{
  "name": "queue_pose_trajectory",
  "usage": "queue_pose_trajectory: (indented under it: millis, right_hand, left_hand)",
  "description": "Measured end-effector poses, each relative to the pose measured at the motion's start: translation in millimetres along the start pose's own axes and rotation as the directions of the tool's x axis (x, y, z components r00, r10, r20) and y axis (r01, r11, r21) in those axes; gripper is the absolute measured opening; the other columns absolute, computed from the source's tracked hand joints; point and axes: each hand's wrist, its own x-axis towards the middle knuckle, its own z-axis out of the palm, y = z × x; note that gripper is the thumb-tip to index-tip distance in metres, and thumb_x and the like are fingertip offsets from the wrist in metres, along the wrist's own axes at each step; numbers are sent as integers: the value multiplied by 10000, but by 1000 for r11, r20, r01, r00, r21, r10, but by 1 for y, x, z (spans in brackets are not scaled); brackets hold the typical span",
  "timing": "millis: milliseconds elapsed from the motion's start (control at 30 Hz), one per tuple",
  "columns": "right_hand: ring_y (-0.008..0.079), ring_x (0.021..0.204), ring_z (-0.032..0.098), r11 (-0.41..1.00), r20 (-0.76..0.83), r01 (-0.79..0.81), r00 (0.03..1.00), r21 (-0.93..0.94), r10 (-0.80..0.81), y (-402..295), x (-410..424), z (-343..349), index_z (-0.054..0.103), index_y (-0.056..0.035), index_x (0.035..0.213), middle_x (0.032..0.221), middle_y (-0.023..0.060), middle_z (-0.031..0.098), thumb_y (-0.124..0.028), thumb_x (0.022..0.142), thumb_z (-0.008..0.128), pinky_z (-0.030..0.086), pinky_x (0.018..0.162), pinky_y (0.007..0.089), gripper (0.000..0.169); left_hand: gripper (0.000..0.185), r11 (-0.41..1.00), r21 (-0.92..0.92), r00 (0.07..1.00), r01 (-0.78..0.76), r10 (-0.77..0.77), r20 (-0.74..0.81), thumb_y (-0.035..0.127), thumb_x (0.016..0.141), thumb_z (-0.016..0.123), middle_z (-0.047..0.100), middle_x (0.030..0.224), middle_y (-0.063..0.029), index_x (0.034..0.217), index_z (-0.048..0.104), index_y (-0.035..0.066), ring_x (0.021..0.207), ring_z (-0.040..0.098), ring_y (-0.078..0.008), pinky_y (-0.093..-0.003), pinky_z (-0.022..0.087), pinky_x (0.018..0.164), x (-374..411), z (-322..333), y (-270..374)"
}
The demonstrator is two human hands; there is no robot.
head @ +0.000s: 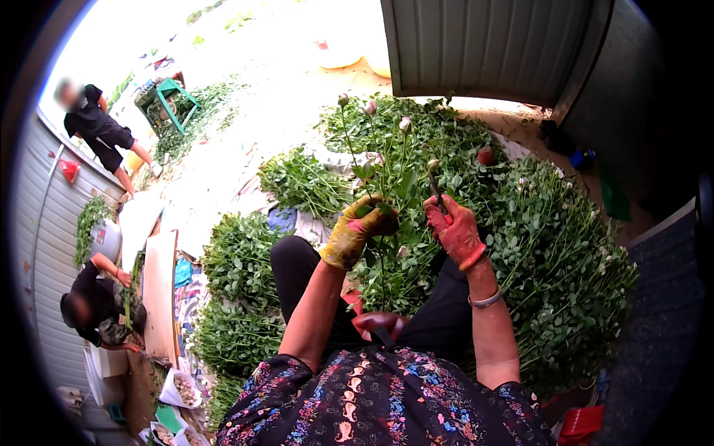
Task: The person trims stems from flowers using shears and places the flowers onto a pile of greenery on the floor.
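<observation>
My left hand [357, 229], in a stained yellow glove, closes around the stems of a few pale pink rosebuds [370, 108]. Their buds stand upright above the fist, and leafy stem ends hang below it. In a red patterned glove, my right hand [458, 231] grips a slim cutting tool by its red handle [448, 218]. Its dark blade [437, 192] points up and away from me, to the right of the stems; its exact kind is unclear. Beyond and around both hands lies a large heap of leafy cut rose stems [535, 262].
More stem bundles [237, 262] lie to my left. Further left, a seated person [100, 306] handles stems beside a wooden board [160, 290]; another person [100, 122] stands behind. Wrapped flower bunches [181, 389] sit at lower left, a red plastic basket [581, 426] at lower right. A corrugated metal panel [479, 44] rises ahead.
</observation>
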Motion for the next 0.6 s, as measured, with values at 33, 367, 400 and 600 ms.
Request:
queue_pose_trajectory:
  millis: [33,367,400,600]
  right_hand:
    - [105,543,455,999,6,40,999,-11,-39,2,1,0,594,-41,999,630,31,527,-183,890,605,399,513,269,180]
    - [124,558,476,931,47,269,963,-247,-266,2,7,-4,587,-36,983,676,71,563,-168,876,612,428,548,282,172]
    - [127,557,478,903,45,307,950,-300,-307,1,7,-3,586,-36,979,682,79,565,-168,873,615,429,548,285,172]
    - [299,627,570,933,11,230,972,-276,-236,-6,5,-8,573,-37,986,761,138,598,-150,848,620,458,587,369,185]
  left_hand:
    - [330,1000,0,1000,13,-13,13,189,882,635,659,1009,-103,1155,556,21,889,652,-203,-359,541,796,1,0,0]
    - [460,998,10,997,65,-65,28,206,874,647,649,1038,-158,1245,454,15,911,654,-256,-401,539,807,2,6,-6]
    - [462,998,4,998,59,-59,33,208,874,648,649,1040,-159,1245,453,15,911,654,-258,-403,539,809,2,4,-8]
    - [477,998,-34,995,47,-44,94,228,867,654,652,1036,-154,1246,458,13,905,657,-258,-406,538,812,0,0,-14]
